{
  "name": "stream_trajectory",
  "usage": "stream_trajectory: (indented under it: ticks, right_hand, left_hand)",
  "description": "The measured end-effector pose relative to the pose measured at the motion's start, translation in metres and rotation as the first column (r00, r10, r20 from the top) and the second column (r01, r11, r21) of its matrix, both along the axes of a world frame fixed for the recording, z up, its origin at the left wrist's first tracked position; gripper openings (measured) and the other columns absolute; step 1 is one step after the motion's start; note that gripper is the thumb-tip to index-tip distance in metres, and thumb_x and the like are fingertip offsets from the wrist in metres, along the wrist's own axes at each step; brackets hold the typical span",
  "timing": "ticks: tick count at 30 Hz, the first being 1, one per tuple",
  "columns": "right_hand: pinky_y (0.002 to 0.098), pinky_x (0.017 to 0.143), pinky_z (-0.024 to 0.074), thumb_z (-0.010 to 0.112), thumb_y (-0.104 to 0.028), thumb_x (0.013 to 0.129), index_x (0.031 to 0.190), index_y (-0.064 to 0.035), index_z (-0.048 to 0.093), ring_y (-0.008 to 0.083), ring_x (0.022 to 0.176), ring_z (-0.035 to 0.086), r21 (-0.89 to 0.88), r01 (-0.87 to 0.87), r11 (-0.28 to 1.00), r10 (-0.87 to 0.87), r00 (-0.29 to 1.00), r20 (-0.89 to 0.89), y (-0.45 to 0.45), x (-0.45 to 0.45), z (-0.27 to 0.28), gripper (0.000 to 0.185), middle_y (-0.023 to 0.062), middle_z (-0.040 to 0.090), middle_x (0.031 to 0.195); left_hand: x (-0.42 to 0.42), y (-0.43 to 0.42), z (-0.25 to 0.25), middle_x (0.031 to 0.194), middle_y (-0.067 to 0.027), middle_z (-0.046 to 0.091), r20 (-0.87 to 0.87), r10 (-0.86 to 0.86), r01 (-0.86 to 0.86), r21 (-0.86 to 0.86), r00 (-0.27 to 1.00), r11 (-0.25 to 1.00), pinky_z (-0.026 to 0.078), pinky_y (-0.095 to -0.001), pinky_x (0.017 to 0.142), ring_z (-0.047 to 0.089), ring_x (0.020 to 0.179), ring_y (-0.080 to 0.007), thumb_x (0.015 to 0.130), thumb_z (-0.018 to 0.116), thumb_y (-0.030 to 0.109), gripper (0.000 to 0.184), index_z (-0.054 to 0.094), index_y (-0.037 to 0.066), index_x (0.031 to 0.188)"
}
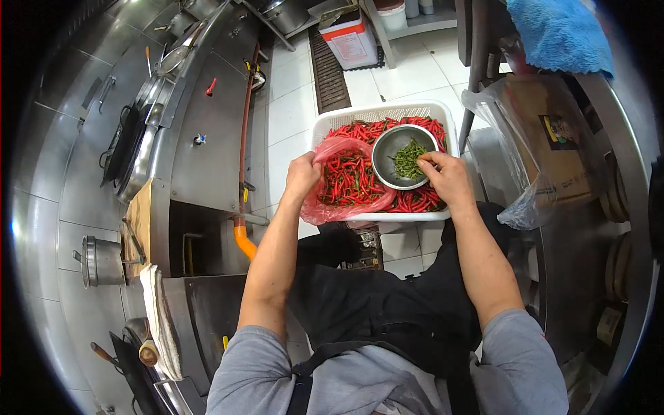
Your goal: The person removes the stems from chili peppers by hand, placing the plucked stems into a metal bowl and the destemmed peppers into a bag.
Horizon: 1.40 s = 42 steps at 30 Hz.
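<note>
A white plastic basket [443, 216] full of red chillies [373, 129] is in front of my knees. Inside it, a pink plastic bag [346, 144] lies open with more red chillies in it. My left hand [303, 177] is closed on the bag's left edge. A metal bowl [382, 155] rests on the chillies at the right, holding a small heap of green stems [408, 159]. Over the bowl's right side, my right hand [448, 181] is closed in a pinch, its fingertips by the stems. What lies between those fingertips is too small to make out.
Steel kitchen counters [207, 131] with pans line the left. On the right are a shelf with a cardboard box [546, 131] in clear plastic and a blue towel [564, 34]. A floor drain grate [328, 76] and a white-and-red container [351, 43] lie beyond the basket.
</note>
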State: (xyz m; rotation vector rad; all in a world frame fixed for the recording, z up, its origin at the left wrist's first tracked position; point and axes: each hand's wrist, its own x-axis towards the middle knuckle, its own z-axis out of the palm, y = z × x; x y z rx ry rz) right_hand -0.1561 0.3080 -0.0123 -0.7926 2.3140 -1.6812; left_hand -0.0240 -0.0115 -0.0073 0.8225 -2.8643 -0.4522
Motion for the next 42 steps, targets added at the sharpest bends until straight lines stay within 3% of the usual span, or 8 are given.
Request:
stream_trajectory:
  ticks: [8, 16, 19, 21, 24, 28, 30, 42]
  right_hand:
    - [0.0341, 0.064, 0.0503, 0.068, -0.02, 0.085, 0.097, -0.0019, 0.071, 0.0228, 0.065, 0.065, 0.002, 0.025, 1.0, -0.025, 0.993, -0.118, 0.003, 0.001, -0.013, 0.022, 0.0151, 0.069, 0.075]
    - [0.0376, 0.069, 0.0516, 0.067, -0.019, 0.085, 0.094, -0.002, 0.071, 0.0305, 0.075, 0.068, 0.056, -0.011, 0.998, 0.01, 1.0, 0.009, 0.004, 0.003, -0.001, 0.019, 0.0174, 0.07, 0.084]
    - [0.0376, 0.068, 0.0516, 0.066, -0.019, 0.086, 0.094, -0.0023, 0.072, 0.0304, 0.074, 0.068, 0.049, -0.01, 0.999, 0.01, 1.0, 0.004, 0.003, 0.002, -0.004, 0.02, 0.0173, 0.07, 0.084]
    - [0.0309, 0.052, 0.0461, 0.067, -0.02, 0.087, 0.097, -0.001, 0.072, 0.0159, 0.049, 0.058, -0.032, -0.028, 0.999, 0.024, 0.995, -0.1, 0.001, 0.002, -0.006, 0.022, 0.0114, 0.067, 0.069]
    - [0.0367, 0.069, 0.0513, 0.066, -0.02, 0.086, 0.095, -0.0018, 0.071, 0.0301, 0.074, 0.068, 0.015, -0.028, 1.0, 0.028, 1.0, -0.01, -0.001, 0.003, -0.001, 0.021, 0.017, 0.07, 0.084]
    - [0.0362, 0.069, 0.0509, 0.066, -0.019, 0.086, 0.095, -0.0011, 0.071, 0.0298, 0.075, 0.067, -0.004, -0.067, 0.998, 0.066, 0.998, -0.021, -0.004, 0.006, -0.001, 0.021, 0.0171, 0.07, 0.084]
    - [0.0359, 0.069, 0.0506, 0.066, -0.019, 0.086, 0.095, -0.0008, 0.071, 0.0295, 0.074, 0.067, 0.015, -0.077, 0.997, 0.077, 0.997, -0.024, -0.006, 0.008, -0.003, 0.021, 0.0172, 0.07, 0.084]
    - [0.0365, 0.068, 0.0513, 0.067, -0.02, 0.085, 0.095, -0.002, 0.071, 0.0281, 0.073, 0.068, 0.032, -0.065, 0.997, 0.063, 0.997, 0.047, -0.001, 0.013, -0.003, 0.021, 0.0163, 0.07, 0.084]
  left_hand:
    - [-0.024, -0.018, 0.067, 0.09, -0.0234, 0.067, -0.23, -0.045, 0.008, -0.162, 0.972, 0.987, 0.051, -0.0467, 0.082, 0.065, 0.089, -0.0413, 0.079, 0.055, 0.013, 0.024, 0.07, 0.004, 0.094]
    - [-0.026, -0.041, 0.064, 0.107, -0.0216, 0.068, 0.344, -0.004, 0.044, -0.108, 0.939, 0.993, 0.051, -0.042, 0.09, 0.065, 0.102, -0.0358, 0.078, 0.068, 0.027, 0.044, 0.065, 0.005, 0.116]
    - [-0.019, -0.035, 0.057, 0.118, -0.0217, 0.064, 0.21, 0.092, -0.095, 0.002, 0.973, 0.996, 0.049, -0.0421, 0.095, 0.062, 0.109, -0.0365, 0.077, 0.074, 0.027, 0.06, 0.055, 0.007, 0.13]
    - [-0.007, -0.032, 0.055, 0.119, -0.0218, 0.063, 0.056, 0.066, -0.064, -0.043, 0.996, 0.997, 0.048, -0.043, 0.095, 0.061, 0.11, -0.0368, 0.077, 0.074, 0.026, 0.059, 0.055, 0.007, 0.13]
    - [0.016, -0.023, 0.056, 0.12, -0.0209, 0.061, -0.255, -0.023, -0.025, -0.185, 0.967, 0.982, 0.049, -0.0436, 0.095, 0.06, 0.112, -0.036, 0.079, 0.072, 0.019, 0.053, 0.056, 0.006, 0.127]
    - [0.045, 0.02, 0.054, 0.109, -0.0181, 0.066, -0.568, -0.05, -0.012, -0.104, 0.821, 0.995, 0.054, -0.0382, 0.083, 0.066, 0.099, -0.0312, 0.08, 0.068, 0.006, 0.037, 0.062, 0.004, 0.117]
    - [0.057, 0.027, 0.037, 0.098, -0.0171, 0.069, -0.503, 0.077, 0.019, 0.182, 0.861, 0.983, 0.055, -0.0375, 0.08, 0.068, 0.091, -0.0295, 0.081, 0.067, 0.007, 0.027, 0.067, 0.002, 0.107]
    - [-0.001, 0.071, -0.001, 0.1, -0.0229, 0.068, 0.078, -0.048, 0.052, -0.06, 0.996, 0.997, 0.052, -0.0458, 0.086, 0.066, 0.095, -0.0371, 0.08, 0.067, 0.03, 0.034, 0.068, 0.0, 0.097]
